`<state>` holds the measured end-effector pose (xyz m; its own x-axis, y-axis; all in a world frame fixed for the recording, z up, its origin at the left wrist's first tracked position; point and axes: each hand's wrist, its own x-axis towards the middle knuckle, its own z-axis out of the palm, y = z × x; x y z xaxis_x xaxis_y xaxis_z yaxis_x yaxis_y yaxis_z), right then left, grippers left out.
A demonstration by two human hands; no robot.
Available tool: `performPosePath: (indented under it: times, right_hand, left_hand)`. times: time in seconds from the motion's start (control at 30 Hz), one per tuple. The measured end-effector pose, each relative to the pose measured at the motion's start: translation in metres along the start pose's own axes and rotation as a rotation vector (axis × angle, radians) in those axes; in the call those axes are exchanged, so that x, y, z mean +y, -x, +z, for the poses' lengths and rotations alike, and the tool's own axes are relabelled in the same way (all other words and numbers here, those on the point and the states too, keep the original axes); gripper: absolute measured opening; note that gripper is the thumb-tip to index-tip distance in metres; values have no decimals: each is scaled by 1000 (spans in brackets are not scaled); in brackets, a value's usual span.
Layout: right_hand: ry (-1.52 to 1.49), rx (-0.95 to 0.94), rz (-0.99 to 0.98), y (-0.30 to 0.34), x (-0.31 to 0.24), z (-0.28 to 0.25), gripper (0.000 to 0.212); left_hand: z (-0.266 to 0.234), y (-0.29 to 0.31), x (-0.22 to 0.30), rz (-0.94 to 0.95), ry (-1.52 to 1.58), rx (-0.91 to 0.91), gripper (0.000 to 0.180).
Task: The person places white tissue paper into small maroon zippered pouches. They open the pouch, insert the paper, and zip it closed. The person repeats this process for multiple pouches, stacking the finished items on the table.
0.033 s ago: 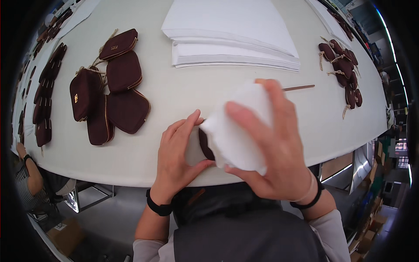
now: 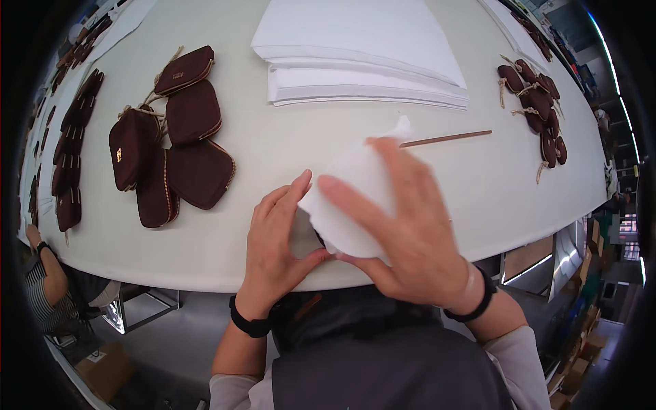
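Note:
My left hand [image 2: 277,236] is curved around the near side of a dark maroon pouch [image 2: 319,236], its thumb at the edge. Only a thin dark strip of that pouch shows, since white paper covers the rest. A bunched wad of white paper [image 2: 355,181] is gripped in my right hand [image 2: 417,229], fingers over its top and thumb low at its near side. The wad lies against the pouch; whether part of it is inside cannot be seen. Just beyond the right hand lies a thin brown stick [image 2: 451,139].
Several maroon zip pouches [image 2: 194,113] with cords lie in a cluster at left. A stack of white paper sheets [image 2: 362,72] sits at the far middle. Smaller maroon pouches [image 2: 538,102] are piled at right. Another person's arm [image 2: 48,266] shows at the far left edge.
My right hand has moved left with the paper wad, bringing it over the pouch and hiding more of it. More of the brown stick shows. My left hand has hardly moved.

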<state>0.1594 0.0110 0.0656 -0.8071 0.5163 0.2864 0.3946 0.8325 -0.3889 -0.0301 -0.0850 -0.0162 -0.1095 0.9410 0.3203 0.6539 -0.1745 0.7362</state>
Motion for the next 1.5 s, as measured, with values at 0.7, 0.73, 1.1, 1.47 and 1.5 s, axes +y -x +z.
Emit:
performPosePath:
  times: [0.7,0.73,1.1,1.47,1.5]
  right_hand:
    - [83,163,343,66,77,-66,74]
    - [125,182,401,79,93,-68,73]
    - [42,212,253,89,69,-11,49]
    - [-641,182,426,83,59,13,51]
    - [-672,170,451,84,58,13,51]
  left_hand:
    - [2,-1,4,-59,-34,-6,92]
    - [3,-3,5,-60,-38,-13,90]
    - [13,-7,22,-162,-25,-80,89]
    - [31,-5,35,-380,763,19,61]
    - [33,-7,37,-408,775,-3,56]
